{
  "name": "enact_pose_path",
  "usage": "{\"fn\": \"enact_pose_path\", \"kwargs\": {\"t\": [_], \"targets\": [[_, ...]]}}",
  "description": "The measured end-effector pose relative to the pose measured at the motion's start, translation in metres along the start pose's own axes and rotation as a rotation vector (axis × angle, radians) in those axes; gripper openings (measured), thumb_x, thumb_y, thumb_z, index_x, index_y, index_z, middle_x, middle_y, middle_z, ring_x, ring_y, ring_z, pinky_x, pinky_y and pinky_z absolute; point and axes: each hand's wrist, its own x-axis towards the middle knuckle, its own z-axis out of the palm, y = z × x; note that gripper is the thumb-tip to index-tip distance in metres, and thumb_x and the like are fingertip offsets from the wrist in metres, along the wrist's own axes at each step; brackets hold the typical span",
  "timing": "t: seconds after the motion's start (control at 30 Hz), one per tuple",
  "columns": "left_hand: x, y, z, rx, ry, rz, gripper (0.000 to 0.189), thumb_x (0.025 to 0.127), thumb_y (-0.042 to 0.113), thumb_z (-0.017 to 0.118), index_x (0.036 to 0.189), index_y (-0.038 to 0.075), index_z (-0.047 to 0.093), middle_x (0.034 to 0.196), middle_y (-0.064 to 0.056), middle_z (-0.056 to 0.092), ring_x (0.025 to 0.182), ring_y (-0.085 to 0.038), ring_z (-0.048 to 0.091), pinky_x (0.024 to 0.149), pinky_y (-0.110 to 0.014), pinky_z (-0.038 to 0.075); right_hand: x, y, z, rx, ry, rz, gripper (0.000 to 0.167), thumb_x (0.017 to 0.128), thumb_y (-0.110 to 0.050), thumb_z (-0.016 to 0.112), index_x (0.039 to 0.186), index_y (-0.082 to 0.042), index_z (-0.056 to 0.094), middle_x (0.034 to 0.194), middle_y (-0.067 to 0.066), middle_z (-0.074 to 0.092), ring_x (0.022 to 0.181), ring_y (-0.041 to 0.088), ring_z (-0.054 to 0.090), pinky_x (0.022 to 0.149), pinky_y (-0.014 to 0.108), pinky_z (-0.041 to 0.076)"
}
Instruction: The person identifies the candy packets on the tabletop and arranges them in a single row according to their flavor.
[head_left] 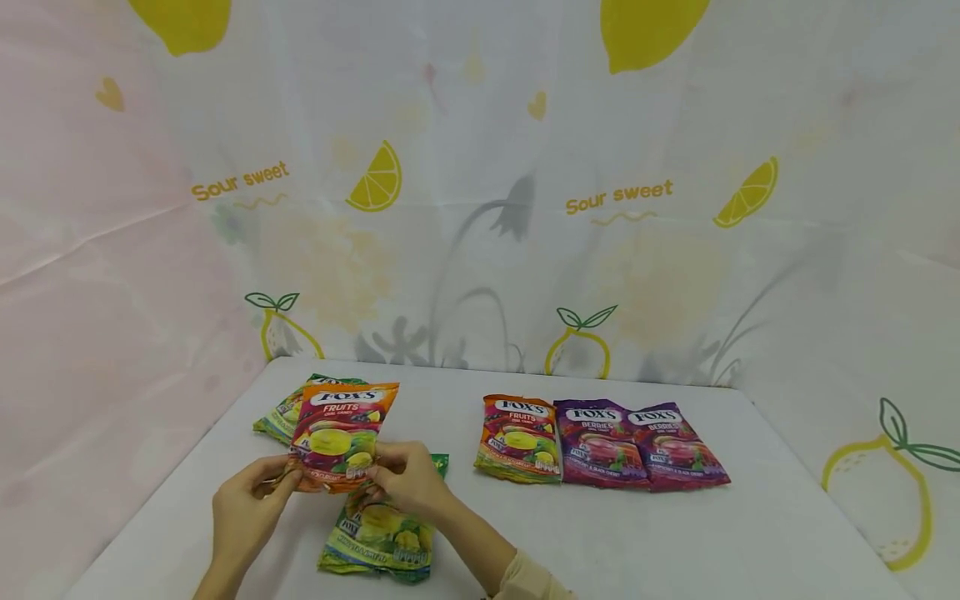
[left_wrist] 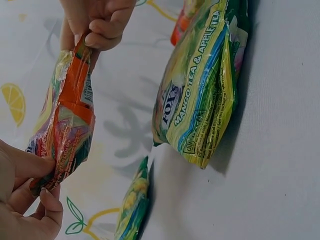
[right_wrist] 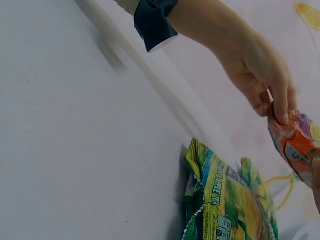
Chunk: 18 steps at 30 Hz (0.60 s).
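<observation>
Both hands hold up an orange bag of Fox's Fruits candy (head_left: 333,429) by its lower corners, above the white table. My left hand (head_left: 243,508) pinches the left corner between thumb and fingers; my right hand (head_left: 412,482) pinches the right one. Below the right hand lies a green Fox's candy bag (head_left: 378,546), partly covered by that hand; its side reads mango tea and apple tea in the left wrist view. A second green bag (head_left: 279,418) lies farther back, partly hidden behind the raised orange bag. In the right wrist view the orange bag (right_wrist: 295,145) is cut off at the edge.
On the table's right half lie another orange Fruits bag (head_left: 517,439) and two purple Fox's Berries bags (head_left: 602,444), side by side in a row. A lemon-printed cloth (head_left: 480,275) hangs behind the white table (head_left: 600,542).
</observation>
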Motion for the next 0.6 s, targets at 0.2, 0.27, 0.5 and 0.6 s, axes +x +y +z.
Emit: {"fn": "enact_pose_path", "kwargs": {"t": [0.2, 0.27, 0.5, 0.6], "targets": [[0.004, 0.003, 0.01, -0.022, -0.005, 0.029, 0.016, 0.073, -0.006, 0.072, 0.088, -0.01, 0.068, 0.085, -0.025, 0.068, 0.063, 0.012, 0.051, 0.056, -0.006, 0.042, 0.0, -0.001, -0.008, 0.004, 0.023, -0.015, 0.027, 0.09, 0.008, 0.053, 0.116, 0.007, 0.063, 0.095, 0.028, 0.066, 0.058, 0.009, 0.055, 0.055, 0.02, 0.051], [0.006, 0.004, 0.013, -0.032, -0.006, 0.044, 0.016, 0.073, -0.007, 0.072, 0.088, -0.011, 0.068, 0.084, -0.026, 0.067, 0.062, 0.011, 0.051, 0.056, -0.006, 0.042, 0.0, -0.003, -0.01, 0.0, 0.034, -0.008, 0.027, 0.091, 0.007, 0.053, 0.116, 0.006, 0.064, 0.095, 0.027, 0.067, 0.059, 0.012, 0.055, 0.055, 0.019, 0.05], [0.01, 0.01, 0.024, -0.051, -0.009, 0.058, 0.016, 0.073, -0.007, 0.072, 0.089, -0.01, 0.068, 0.085, -0.024, 0.068, 0.064, 0.012, 0.051, 0.058, -0.006, 0.042, 0.0, -0.004, -0.021, -0.054, 0.074, -0.003, 0.03, 0.092, 0.006, 0.052, 0.12, 0.005, 0.061, 0.093, 0.025, 0.067, 0.07, 0.042, 0.061, 0.063, 0.041, 0.055], [0.012, 0.012, 0.028, -0.058, -0.014, 0.072, 0.017, 0.074, -0.007, 0.072, 0.09, -0.01, 0.068, 0.085, -0.024, 0.068, 0.065, 0.011, 0.052, 0.059, -0.006, 0.042, 0.001, -0.003, -0.025, -0.074, 0.099, 0.007, 0.031, 0.091, 0.006, 0.053, 0.122, 0.005, 0.059, 0.09, 0.024, 0.067, 0.064, 0.032, 0.062, 0.065, 0.048, 0.054]]}}
